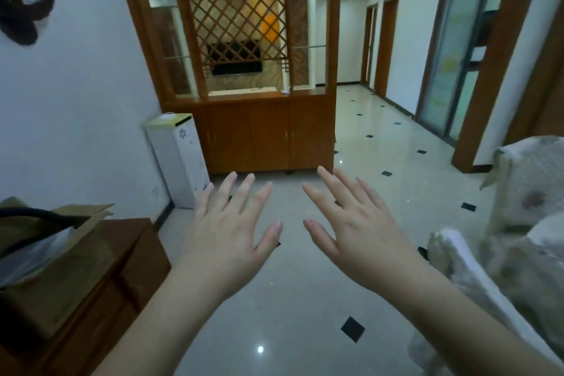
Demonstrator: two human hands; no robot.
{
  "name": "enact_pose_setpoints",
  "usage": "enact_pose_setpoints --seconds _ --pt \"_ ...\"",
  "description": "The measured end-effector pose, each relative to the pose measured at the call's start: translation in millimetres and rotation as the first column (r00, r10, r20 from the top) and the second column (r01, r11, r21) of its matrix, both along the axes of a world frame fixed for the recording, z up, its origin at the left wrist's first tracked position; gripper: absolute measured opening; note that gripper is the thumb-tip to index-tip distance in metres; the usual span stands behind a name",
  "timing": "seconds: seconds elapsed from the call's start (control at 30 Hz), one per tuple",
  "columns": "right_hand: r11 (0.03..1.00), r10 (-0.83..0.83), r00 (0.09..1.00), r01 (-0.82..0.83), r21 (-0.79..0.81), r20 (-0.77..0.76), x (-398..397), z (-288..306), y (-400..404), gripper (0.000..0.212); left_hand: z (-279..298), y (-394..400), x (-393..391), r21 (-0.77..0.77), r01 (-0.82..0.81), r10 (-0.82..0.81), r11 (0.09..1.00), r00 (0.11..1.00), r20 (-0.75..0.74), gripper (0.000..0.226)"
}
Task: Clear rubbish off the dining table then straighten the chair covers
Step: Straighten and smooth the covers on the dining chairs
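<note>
Patterned fabric chair cover (518, 223) near right, rumpled. Left hand (225, 238) and right hand (360, 238) spread wide, empty, over floor. Dining table unseen. I judge: start; turn right next.

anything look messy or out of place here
Yes. The chair cover on the right looks rumpled and bunched, not smooth over the chair. On the left, a cardboard box sits open on a wooden cabinet, flaps up. Both hands, left hand and right hand, are spread open and hold nothing.
</note>
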State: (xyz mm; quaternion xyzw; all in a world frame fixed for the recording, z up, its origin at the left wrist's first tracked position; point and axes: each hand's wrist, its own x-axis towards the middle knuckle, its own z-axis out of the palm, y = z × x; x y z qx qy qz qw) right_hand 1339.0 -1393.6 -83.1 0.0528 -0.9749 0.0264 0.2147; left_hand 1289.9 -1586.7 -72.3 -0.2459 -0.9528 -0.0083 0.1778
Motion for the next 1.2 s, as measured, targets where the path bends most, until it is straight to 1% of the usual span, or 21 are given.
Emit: enact_pose_setpoints --seconds 0.13,0.27,0.33,0.53,0.63,0.73,0.8,0.93,1.07,1.13,1.2 --pt "0.997 -0.076 0.997 0.076 -0.024 0.003 -59 2 50 0.063 7 59 -70 0.005 0.057 -0.057 0.998 0.998 0.006 0.071" --pt "0.989 -0.151 0.988 0.151 0.007 0.03 -120 3 92 0.06 7 104 -130 0.027 0.094 -0.094 0.995 0.995 0.017 0.065" --pt "0.982 -0.185 0.981 0.186 -0.01 0.053 -148 2 107 0.057 4 121 -161 0.038 0.109 -0.11 0.993 0.993 0.043 0.068" --pt "0.981 -0.186 0.979 0.189 -0.031 0.085 -238 -6 139 0.058 -12 159 -262 0.053 0.156 -0.158 0.986 0.986 0.047 0.075" --pt "0.978 -0.201 0.974 0.205 -0.028 0.104 -286 -7 151 0.065 -19 175 -316 0.082 0.187 -0.191 0.979 0.981 0.042 0.073" --pt "0.976 -0.216 0.97 0.219 -0.016 0.11 -346 -6 162 0.073 -24 189 -386 0.11 0.217 -0.223 0.97 0.974 0.048 0.064" --pt "0.973 -0.23 0.965 0.232 -0.003 0.127 -380 -1 171 0.079 -22 201 -428 0.122 0.244 -0.25 0.962 0.967 0.041 0.061" --pt "0.949 -0.307 0.942 0.313 -0.026 0.139 -430 4 201 0.085 -16 245 -498 0.089 0.345 -0.349 0.935 0.937 0.036 0.061" --pt "0.906 -0.412 0.9 0.421 -0.039 0.142 -467 1 246 0.085 -19 307 -544 0.074 0.43 -0.435 0.9 0.896 0.091 0.061" --pt "0.88 -0.466 0.873 0.474 -0.028 0.145 -482 -4 275 0.083 -24 339 -563 0.067 0.461 -0.466 0.885 0.877 0.115 0.062" --pt "0.853 -0.512 0.845 0.521 -0.02 0.156 -496 -10 308 0.076 -27 373 -581 0.078 0.491 -0.497 0.868 0.855 0.147 0.061"
